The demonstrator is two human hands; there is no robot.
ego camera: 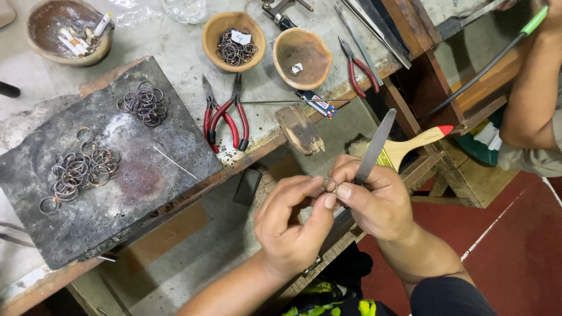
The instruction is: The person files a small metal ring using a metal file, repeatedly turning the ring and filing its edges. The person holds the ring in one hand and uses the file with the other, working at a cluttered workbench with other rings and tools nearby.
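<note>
Fingers (316,188) of the left hand (293,225) are pinched closed on a small metal ring (331,185), thumb and forefinger meeting at its rim. Just beside them, the fingers (345,191) of the right hand (374,202) are also closed: the thumb presses the ring from the other side, and the same hand grips a flat grey file (374,146) that rises up and away from the fingertips. The ring sits between the two thumbs, in the air in front of the surface (175,64), not resting on it.

To do this well, I think the ring should be held firm but with only a little of it covered, so the file can meet the edge flat. Short strokes seem safer, because the fingertips are very near to the blade.

Beyond the fingers, to the upper left, lies a dark slab (99,175) with heaps of rings (79,169) on it. Red pliers (225,117) lie just past the slab. Further away stand two clay bowls (234,40), one holding more rings. A brush (410,146) with a red tip lies close behind the file. To the far right is the arm of another person (530,99). The floor (515,246) under the hands is red.
</note>
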